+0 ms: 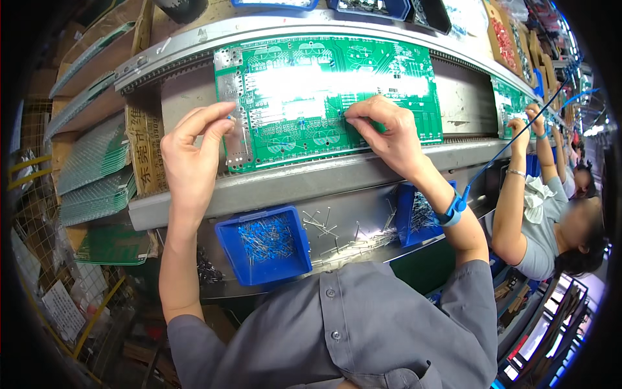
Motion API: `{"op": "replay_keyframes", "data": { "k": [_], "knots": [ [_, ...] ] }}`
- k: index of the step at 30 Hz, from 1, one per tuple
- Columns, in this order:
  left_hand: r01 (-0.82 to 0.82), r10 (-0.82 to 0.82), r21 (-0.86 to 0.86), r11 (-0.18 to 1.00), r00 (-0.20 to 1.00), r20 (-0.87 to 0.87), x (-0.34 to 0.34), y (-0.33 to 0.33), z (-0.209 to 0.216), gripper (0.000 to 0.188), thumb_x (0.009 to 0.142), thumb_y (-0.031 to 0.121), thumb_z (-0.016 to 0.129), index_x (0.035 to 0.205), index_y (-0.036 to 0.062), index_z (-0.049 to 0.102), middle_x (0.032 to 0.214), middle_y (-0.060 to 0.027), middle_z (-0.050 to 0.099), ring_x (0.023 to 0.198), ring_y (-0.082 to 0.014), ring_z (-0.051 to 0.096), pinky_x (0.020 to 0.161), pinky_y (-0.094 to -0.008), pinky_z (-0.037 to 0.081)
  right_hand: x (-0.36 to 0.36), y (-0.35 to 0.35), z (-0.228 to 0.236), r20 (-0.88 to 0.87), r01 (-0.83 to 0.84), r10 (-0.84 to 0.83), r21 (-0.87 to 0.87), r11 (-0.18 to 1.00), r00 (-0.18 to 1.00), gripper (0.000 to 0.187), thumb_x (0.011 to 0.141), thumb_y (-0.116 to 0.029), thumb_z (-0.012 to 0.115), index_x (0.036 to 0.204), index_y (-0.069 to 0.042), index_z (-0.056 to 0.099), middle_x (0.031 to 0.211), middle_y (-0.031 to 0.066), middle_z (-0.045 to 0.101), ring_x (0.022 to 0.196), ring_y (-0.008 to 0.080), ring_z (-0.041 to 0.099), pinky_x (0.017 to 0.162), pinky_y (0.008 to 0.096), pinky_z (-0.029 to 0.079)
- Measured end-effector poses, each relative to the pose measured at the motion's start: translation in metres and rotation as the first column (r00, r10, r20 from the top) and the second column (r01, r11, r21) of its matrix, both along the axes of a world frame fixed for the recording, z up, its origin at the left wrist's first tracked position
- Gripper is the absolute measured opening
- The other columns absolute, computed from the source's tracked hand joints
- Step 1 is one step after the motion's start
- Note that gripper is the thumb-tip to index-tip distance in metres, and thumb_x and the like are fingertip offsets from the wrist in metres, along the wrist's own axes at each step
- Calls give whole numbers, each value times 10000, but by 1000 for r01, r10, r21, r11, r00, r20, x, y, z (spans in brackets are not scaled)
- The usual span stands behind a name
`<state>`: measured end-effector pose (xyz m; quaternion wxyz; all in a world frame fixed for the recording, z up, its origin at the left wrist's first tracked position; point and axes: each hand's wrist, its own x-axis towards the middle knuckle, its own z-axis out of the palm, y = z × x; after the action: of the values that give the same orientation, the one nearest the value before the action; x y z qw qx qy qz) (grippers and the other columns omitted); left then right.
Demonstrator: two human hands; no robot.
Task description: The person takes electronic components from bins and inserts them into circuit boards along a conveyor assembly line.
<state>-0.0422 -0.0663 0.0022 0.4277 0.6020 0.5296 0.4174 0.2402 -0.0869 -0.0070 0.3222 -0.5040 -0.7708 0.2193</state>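
Note:
A large green circuit board (pixel 285 139) lies across the metal rails, with bright glare over its middle. At its left end, my left hand (pixel 194 142) has thumb and forefinger pinched on a small blue component (pixel 230 118). My right hand (pixel 390 133) is closed in a pinch at the board's lower middle. What its fingertips hold, if anything, is too small to make out. A blue wrist strap (pixel 453 211) with a cord circles my right wrist. A few small blue parts (pixel 302 122) stand on the board between my hands.
Below the front rail (pixel 291 178) sit a blue bin (pixel 223 243) of blue leaded components and another blue bin (pixel 403 217). Loose leaded parts (pixel 322 223) lie between them. Green boards (pixel 94 162) are stacked at left. A co-worker (pixel 528 214) handles another board (pixel 508 104) at right.

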Motion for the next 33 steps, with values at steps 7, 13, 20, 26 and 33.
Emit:
{"op": "replay_keyframes", "data": {
  "k": [7,13,20,26,33],
  "knots": [
    [45,-48,76,996,998,47,0,1,-3,118,817,-54,592,906,-43,669,865,-71,652,730,-114,607,671,-233,474,0,1,-2,9,12,-12,-90,996,1000,114,760,33,667,868,-1,665,834,106,671,762,221,634,670,300,497],
    [33,-35,40,999,999,39,1,1,-5,97,818,-52,598,888,-50,664,883,-71,655,744,-109,607,666,-225,482,-1,3,-3,65,-16,19,-41,999,998,123,751,13,682,871,-15,672,828,98,652,770,232,621,685,312,491],
    [107,-108,22,994,994,16,6,-2,-10,100,809,-67,605,884,-52,669,905,-77,658,779,-115,623,687,-227,509,-3,-10,24,198,-19,13,27,999,980,204,736,-21,699,936,-35,667,817,91,588,770,257,575,681,350,463],
    [123,-112,106,987,988,-103,5,-4,-12,103,779,-52,644,871,-31,685,858,-91,672,704,-123,623,616,-242,494,25,-76,71,434,231,-98,-265,936,896,144,725,-17,680,859,-5,628,753,133,578,734,311,584,658,371,453],
    [175,-150,140,975,973,-174,13,-2,-9,97,771,-64,644,854,-24,677,831,-92,666,605,-122,596,532,-250,463,49,-138,74,639,506,-194,-350,789,744,182,695,-10,686,868,-2,631,793,142,586,747,333,580,672,387,454]
  ]
}}
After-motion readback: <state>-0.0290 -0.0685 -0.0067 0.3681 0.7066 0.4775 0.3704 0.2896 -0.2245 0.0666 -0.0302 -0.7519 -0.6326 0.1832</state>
